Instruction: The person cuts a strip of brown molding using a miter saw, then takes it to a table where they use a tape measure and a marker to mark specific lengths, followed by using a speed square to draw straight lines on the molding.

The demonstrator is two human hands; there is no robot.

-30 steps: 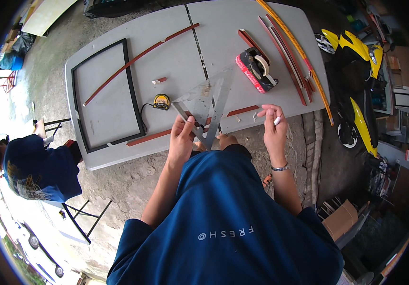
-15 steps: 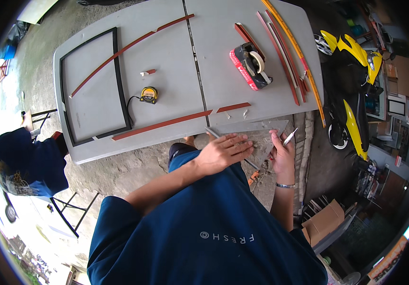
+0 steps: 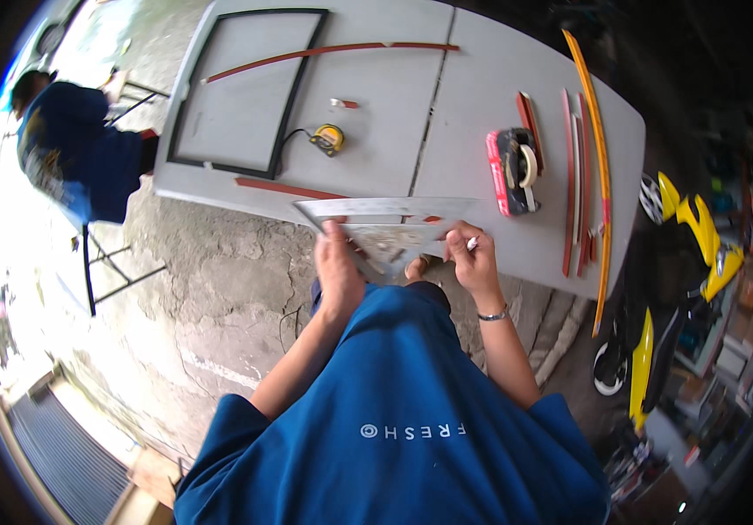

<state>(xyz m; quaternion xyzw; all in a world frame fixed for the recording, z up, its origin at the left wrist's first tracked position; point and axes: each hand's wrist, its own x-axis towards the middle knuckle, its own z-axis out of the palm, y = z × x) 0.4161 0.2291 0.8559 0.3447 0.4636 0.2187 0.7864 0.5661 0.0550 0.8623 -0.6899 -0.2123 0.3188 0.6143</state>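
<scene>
A silver metal triangular square (image 3: 385, 229) lies flat at the near edge of the grey folding table (image 3: 394, 96), over a thin red-brown strip (image 3: 285, 187). My left hand (image 3: 339, 271) presses on the square's left part. My right hand (image 3: 473, 259) rests at its right corner with a small white pencil-like thing between the fingers; a bracelet is on that wrist.
On the table lie a black rectangular frame (image 3: 236, 87), a long red strip (image 3: 324, 54), a yellow tape measure (image 3: 329, 138), a red and black tape dispenser (image 3: 515, 168) and several long strips (image 3: 582, 166). A person in blue (image 3: 70, 149) stands at left. Yellow ride-on toy (image 3: 696, 254) at right.
The view swung and the table now sits closer. My left hand, which reached across my body to the right, has come back and now presses the metal square on the table edge.
</scene>
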